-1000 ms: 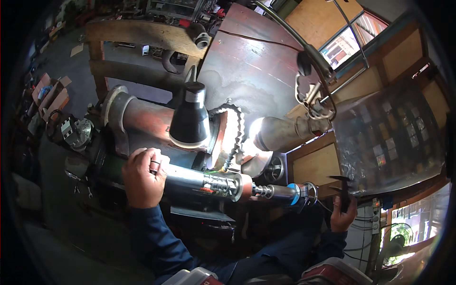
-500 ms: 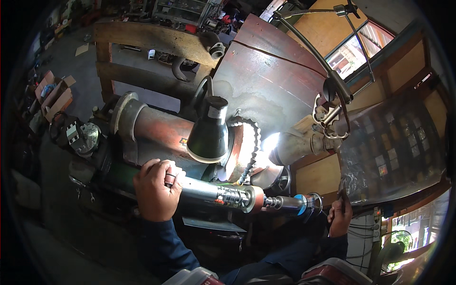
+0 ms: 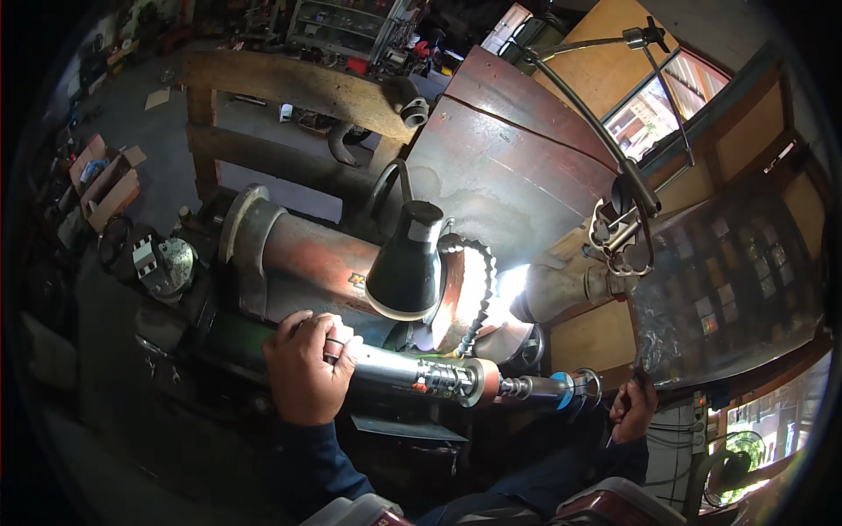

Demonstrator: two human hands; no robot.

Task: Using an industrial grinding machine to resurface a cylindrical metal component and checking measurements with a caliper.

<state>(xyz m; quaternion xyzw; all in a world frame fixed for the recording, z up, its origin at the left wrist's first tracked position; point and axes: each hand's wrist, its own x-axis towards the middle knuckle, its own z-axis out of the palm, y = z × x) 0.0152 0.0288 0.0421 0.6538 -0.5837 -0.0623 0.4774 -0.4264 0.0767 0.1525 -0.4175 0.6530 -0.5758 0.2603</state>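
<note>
Cluttered workshop, lathe [image 3: 263, 254] under a lamp [image 3: 408, 263]. Left hand [image 3: 307, 368] wraps the shaft [image 3: 412, 375]; right hand [image 3: 633, 408], at four o'clock, grips a small handle, indistinct.

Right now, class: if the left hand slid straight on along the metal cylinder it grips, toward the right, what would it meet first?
The left hand would likely first meet the knurled collar on the metal cylinder, before the orange ring; depth is unclear.

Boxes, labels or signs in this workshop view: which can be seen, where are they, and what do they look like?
Cardboard boxes: on the floor at far left, open, brown.
Small label: on the rusty pipe beside the black lamp shade, pale with orange; too small to tell more.
No screens show.
</note>
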